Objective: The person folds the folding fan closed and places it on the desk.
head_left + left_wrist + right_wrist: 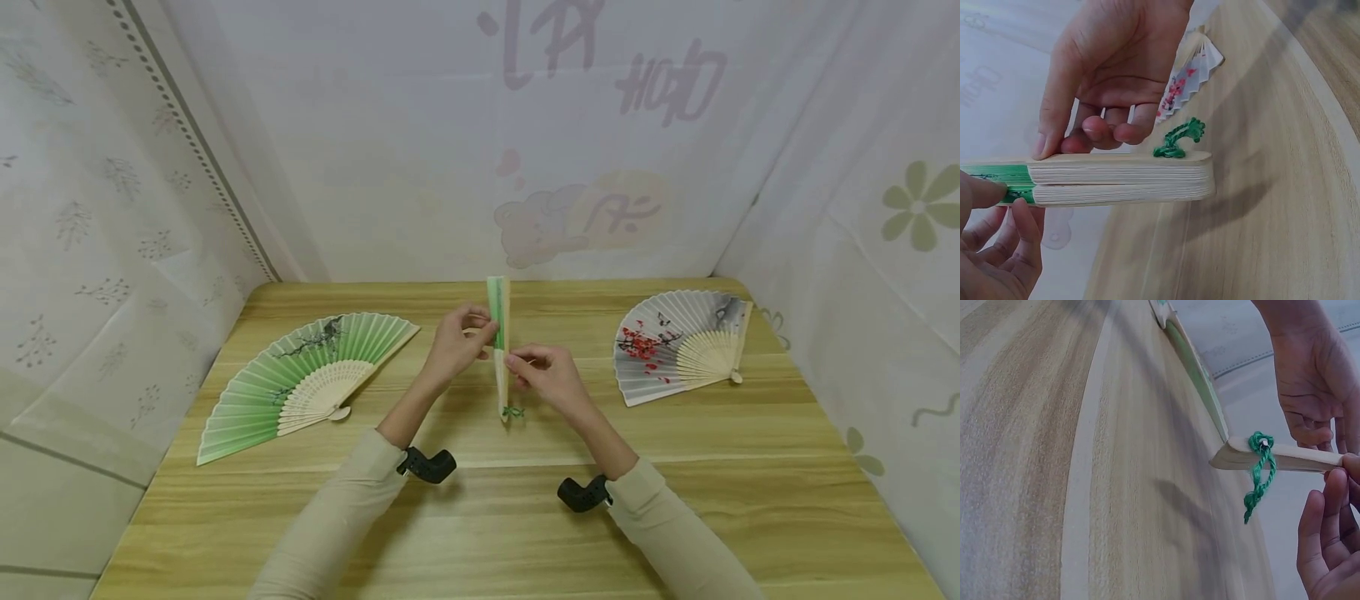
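Above the table, a folded hand fan (503,383) with green cloth and pale ribs stands nearly upright in the head view. My left hand (452,346) pinches its green upper part from the left. From the other side, my right hand (553,377) pinches the pale outer rib between thumb and fingers. A green knotted cord (1180,137) hangs at the fan's pivot end. In the left wrist view, the folded ribs (1116,184) show a thin gap midway through the stack. The right wrist view shows the cord loop (1261,475) beside the rib.
An open green fan (262,396) with a dark branch print lies at the left of the wooden table (480,533). Toward the right lies an open grey-white fan (667,342) with red blossoms. Printed curtains (375,167) hang behind and at both sides.
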Available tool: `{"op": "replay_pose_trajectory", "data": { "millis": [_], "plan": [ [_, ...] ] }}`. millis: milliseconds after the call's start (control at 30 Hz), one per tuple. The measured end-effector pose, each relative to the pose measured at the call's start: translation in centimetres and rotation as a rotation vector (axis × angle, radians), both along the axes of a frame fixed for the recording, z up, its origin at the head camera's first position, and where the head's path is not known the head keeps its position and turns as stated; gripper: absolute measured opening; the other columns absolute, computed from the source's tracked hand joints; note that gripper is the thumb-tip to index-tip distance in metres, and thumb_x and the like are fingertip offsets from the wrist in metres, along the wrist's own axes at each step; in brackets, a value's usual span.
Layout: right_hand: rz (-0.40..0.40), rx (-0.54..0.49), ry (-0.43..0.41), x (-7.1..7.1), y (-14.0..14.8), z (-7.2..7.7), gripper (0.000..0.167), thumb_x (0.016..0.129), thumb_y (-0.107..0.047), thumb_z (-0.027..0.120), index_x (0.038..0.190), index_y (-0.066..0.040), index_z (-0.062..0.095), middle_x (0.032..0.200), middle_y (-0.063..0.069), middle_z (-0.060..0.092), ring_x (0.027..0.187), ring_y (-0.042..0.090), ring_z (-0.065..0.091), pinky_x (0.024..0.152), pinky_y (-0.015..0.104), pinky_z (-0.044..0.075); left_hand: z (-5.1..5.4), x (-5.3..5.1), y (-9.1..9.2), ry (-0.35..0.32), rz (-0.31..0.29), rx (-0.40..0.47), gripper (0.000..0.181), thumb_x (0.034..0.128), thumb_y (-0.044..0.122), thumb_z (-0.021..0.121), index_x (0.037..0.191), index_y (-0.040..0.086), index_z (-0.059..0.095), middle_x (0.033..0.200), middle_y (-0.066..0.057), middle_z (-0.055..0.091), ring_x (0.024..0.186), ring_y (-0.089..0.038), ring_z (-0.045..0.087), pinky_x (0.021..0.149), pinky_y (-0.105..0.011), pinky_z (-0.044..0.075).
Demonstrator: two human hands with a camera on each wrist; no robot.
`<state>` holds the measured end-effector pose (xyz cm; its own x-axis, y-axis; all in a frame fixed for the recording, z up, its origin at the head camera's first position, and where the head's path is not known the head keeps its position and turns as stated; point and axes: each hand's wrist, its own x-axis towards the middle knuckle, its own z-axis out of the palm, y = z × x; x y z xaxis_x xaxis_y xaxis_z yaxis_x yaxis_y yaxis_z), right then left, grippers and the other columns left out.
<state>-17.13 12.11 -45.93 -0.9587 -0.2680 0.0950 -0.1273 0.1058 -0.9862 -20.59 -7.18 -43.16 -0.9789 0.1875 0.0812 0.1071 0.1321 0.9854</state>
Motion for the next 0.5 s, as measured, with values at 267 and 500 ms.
{"op": "replay_pose_trajectory", "data": {
  "millis": [267,500],
  "plan": [
    [0.004,-0.052,-0.058,-0.16,0.41,-0.09,0.02,0.101,-0.013,0.068,0.107,0.005,0.073,0.094,0.03,0.06,0.073,0.025,0.062,0.072,0.047,0.058,0.35,0.06,-0.45,0.015,0.0,-0.002,0.017,0.0996,0.005,0.065,0.114,-0.005,0.062,0.102,-0.017,0.065,0.08,-0.029,0.072,0.068,-0.05,0.06],
    [0.034,-0.065,-0.003,0.0,0.53,-0.09,0.018,0.1,-0.009,0.067,0.104,0.007,0.074,0.089,0.037,0.059,0.07,0.023,0.059,0.067,0.044,0.056,0.18,0.06,-0.48,0.041,-0.008,-0.003,0.014,0.0989,0.002,0.065,0.111,-0.005,0.064,0.098,-0.016,0.065,0.077,-0.029,0.072,0.069,-0.055,0.058]
  ]
}}
